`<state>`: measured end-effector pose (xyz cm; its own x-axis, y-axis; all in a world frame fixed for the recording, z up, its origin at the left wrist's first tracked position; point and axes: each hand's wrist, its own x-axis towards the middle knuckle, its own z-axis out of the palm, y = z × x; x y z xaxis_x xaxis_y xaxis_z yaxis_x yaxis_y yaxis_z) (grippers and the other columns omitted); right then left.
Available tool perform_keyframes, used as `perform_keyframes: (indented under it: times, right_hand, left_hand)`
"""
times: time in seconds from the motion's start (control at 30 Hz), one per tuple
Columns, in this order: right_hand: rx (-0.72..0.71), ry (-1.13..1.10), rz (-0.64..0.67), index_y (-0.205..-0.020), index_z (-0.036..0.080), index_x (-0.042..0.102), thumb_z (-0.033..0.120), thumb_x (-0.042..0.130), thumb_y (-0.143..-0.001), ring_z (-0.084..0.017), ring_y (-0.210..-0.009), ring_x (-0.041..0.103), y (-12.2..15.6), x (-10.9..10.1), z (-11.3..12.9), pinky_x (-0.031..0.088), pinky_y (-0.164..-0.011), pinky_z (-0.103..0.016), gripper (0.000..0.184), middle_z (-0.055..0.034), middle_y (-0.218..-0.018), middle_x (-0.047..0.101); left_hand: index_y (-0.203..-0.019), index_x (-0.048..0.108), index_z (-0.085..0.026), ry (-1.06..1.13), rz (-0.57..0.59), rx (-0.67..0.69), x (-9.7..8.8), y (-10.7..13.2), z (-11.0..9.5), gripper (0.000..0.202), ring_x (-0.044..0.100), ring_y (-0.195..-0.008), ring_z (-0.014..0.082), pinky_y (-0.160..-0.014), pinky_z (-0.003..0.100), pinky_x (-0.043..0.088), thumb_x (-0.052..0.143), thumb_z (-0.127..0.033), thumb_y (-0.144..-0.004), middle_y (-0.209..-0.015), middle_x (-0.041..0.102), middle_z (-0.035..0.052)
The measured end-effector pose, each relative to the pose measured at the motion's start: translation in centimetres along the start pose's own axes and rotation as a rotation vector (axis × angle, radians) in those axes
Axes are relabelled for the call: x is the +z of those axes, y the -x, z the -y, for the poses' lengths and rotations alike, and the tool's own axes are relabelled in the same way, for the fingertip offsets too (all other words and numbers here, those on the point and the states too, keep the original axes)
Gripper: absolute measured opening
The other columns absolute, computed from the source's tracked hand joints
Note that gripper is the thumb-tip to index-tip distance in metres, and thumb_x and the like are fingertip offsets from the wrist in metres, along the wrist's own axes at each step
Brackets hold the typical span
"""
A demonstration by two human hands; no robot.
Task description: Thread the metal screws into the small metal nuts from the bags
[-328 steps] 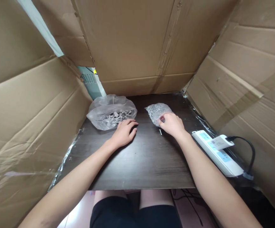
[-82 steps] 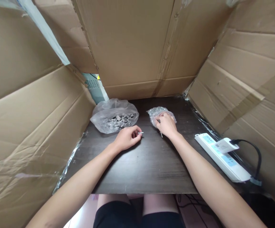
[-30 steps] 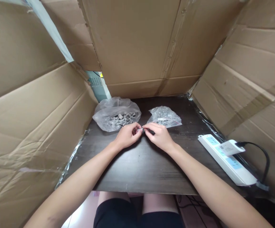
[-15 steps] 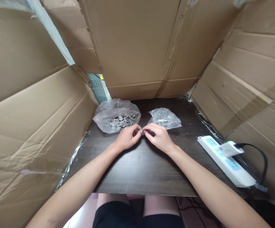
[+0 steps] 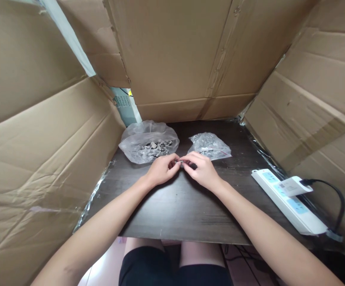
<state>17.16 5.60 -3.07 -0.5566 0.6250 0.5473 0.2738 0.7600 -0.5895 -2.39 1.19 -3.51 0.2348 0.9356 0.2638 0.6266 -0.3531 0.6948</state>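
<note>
My left hand point(image 5: 164, 170) and my right hand point(image 5: 200, 167) meet fingertip to fingertip over the middle of the dark table. Between their pinched fingers sits a small shiny metal piece point(image 5: 179, 161), mostly covered and too small to name. Just beyond my left hand lies an open clear plastic bag point(image 5: 136, 149) with many small silvery metal parts point(image 5: 157, 147) in it. A smaller clear zip bag point(image 5: 210, 143), also holding small metal parts, rests behind my right hand.
Cardboard walls point(image 5: 172, 55) enclose the dark wooden table point(image 5: 175, 214) on the left, back and right. On the right side lies a white power strip point(image 5: 291, 202) with a white adapter point(image 5: 293, 186) and a black cable point(image 5: 337, 194).
The whole view has shifted slightly. My fingertips have come a little closer around the small metal piece, which both hands still pinch. The bags have stayed in place.
</note>
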Motion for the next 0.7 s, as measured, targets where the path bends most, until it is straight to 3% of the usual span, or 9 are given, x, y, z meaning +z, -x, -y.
perform_keyframes:
  times: [0.17,0.37,0.7]
  right_hand:
    - [0.094,-0.049,-0.002,-0.099,0.021,0.077,0.017,0.064,-0.09,-0.016,-0.074,0.065,0.03,0.03,-0.12,0.058,-0.071,-0.03,0.016,-0.0046,-0.086,0.07]
    - [0.066,-0.127,0.02,-0.1,0.023,0.079,0.02,0.063,-0.092,-0.018,-0.087,0.069,-0.07,-0.17,-0.13,0.061,-0.074,-0.031,0.018,-0.006,-0.098,0.073]
    - [0.032,-0.09,0.026,-0.097,0.021,0.078,0.017,0.064,-0.09,-0.017,-0.08,0.07,-0.07,-0.54,-0.01,0.059,-0.078,-0.032,0.016,-0.0045,-0.092,0.075]
  left_hand:
    - [-0.097,0.066,-0.017,-0.008,-0.004,-0.017,-0.04,0.01,0.01,0.018,0.059,-0.062,0.0127,-0.061,0.023,0.041,0.054,-0.031,-0.097,-0.073,0.067,0.0002]
    - [-0.1,0.066,-0.017,0.005,0.004,0.015,-0.05,0.04,0.05,0.019,0.06,-0.063,0.0125,-0.062,0.023,0.042,0.053,-0.031,-0.098,-0.077,0.069,0.001]
    - [-0.1,0.066,-0.017,0.014,0.011,0.027,0.04,0.03,-0.03,0.018,0.061,-0.063,0.012,-0.063,0.023,0.043,0.054,-0.03,-0.097,-0.078,0.07,0.0011]
